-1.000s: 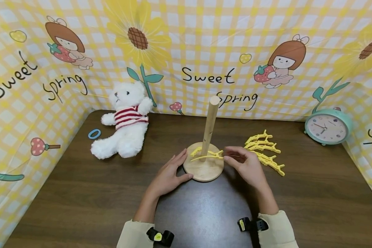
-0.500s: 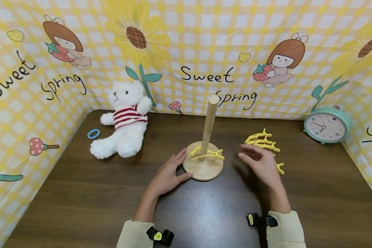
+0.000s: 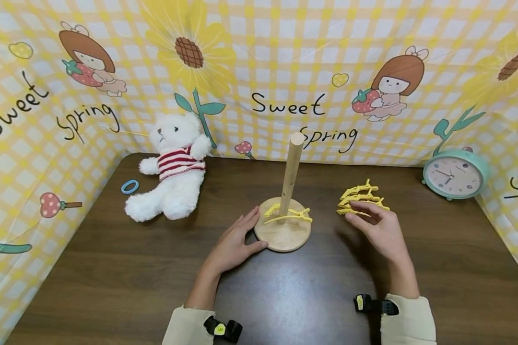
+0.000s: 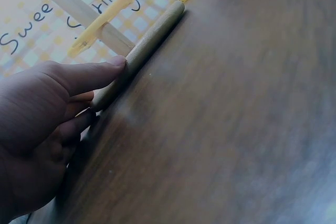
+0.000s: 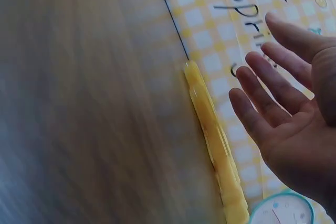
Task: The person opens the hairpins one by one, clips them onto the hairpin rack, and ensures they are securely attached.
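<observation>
A wooden stand (image 3: 290, 177) is held steady at the centre of the frame, its round base (image 3: 283, 240) clasped at the left rim between the spread thumb and fingers of the left hand (image 3: 235, 244). At the foot of the upright post (image 3: 294, 155), a yellow clip (image 3: 303, 217) is seen with one arm passed in front and the other behind. Right of centre, more yellow clips (image 3: 367, 197) are grouped on the brown surface (image 3: 155, 268), partly covered by the right hand (image 3: 382, 235), whose thumb and fingers are parted; nothing is held in it, and its fingertips are shown apart from the nearest clip in the right wrist view. The clips may be judged light, stiff and smooth, probably sprung plastic, liable to snap if twisted; they would best be taken by the forked tail at the right end, pinched between thumb and forefinger. A white toy bear (image 3: 181, 189) and a blue ring (image 3: 129, 192) are placed at left, a green clock (image 3: 453, 177) at far right.
</observation>
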Demonstrator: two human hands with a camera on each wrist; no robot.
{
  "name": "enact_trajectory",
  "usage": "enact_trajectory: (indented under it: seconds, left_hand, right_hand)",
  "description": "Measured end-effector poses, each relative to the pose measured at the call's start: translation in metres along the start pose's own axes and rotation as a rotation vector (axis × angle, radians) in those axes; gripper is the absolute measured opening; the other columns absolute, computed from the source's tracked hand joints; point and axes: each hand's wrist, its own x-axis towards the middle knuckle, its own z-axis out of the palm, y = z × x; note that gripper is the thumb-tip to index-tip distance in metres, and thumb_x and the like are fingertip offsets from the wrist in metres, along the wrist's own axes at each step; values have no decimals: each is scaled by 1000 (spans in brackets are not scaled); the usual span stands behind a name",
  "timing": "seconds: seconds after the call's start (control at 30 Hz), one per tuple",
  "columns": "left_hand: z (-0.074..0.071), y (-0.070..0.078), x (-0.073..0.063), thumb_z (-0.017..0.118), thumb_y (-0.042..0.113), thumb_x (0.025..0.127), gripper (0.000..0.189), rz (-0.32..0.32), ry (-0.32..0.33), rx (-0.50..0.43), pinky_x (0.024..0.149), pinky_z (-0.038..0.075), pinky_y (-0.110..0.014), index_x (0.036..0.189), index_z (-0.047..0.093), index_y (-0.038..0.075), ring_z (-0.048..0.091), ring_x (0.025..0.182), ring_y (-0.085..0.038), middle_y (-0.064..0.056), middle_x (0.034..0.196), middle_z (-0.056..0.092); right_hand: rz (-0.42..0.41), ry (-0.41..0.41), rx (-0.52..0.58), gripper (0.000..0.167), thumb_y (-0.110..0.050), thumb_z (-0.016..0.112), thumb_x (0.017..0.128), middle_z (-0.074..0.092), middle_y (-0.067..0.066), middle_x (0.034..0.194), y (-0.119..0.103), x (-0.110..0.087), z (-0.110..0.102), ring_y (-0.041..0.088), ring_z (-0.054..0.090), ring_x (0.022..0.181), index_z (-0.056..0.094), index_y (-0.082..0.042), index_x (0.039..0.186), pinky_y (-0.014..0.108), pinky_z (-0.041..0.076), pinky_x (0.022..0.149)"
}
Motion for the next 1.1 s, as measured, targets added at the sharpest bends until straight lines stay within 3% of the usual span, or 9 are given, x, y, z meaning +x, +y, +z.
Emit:
enact_trajectory:
  seconds: [0.3, 0.67, 0.93, 1.0, 1.1]
  left_hand:
    - [0, 1, -1, 77, 30, 93, 82, -9, 0, -4, 124, 14, -46, 158, 34, 5, 18, 153, -28, -5, 166, 25]
    - [1, 0, -2, 77, 29, 93, 81, -12, 1, -8, 123, 15, -47, 157, 35, 5, 18, 153, -28, -5, 166, 26]
    - [-1, 2, -1, 77, 29, 93, 81, -19, 0, -15, 123, 14, -47, 158, 34, 6, 17, 153, -29, -4, 166, 25]
    - [-1, 2, -1, 77, 29, 93, 82, -23, 1, -17, 123, 14, -47, 158, 34, 6, 16, 153, -30, -4, 166, 24]
    - [-1, 3, -1, 77, 29, 92, 82, -23, 2, -18, 124, 14, -47, 158, 34, 6, 17, 153, -29, -4, 166, 24]
  right_hand:
    - [67, 39, -100, 43, -14, 78, 91, 71, -4, 114, 8, -6, -25, 3, 66, 102, 67, 8, 126, 12, 52, 80]
    - [165, 23, -184, 50, -23, 77, 94, 65, 19, 126, 16, -14, -49, -5, 63, 101, 64, 6, 131, 12, 52, 76]
    - [175, 12, -210, 52, -23, 76, 94, 61, 23, 132, 24, -16, -62, -9, 59, 106, 61, 8, 134, 9, 50, 78]
    - [194, 7, -233, 53, -25, 75, 95, 60, 23, 135, 25, -18, -65, -3, 60, 111, 61, 7, 135, 8, 49, 79]
    - [226, -17, -289, 55, -30, 74, 95, 57, 25, 138, 26, -20, -71, 21, 60, 123, 60, 5, 136, 5, 45, 79]
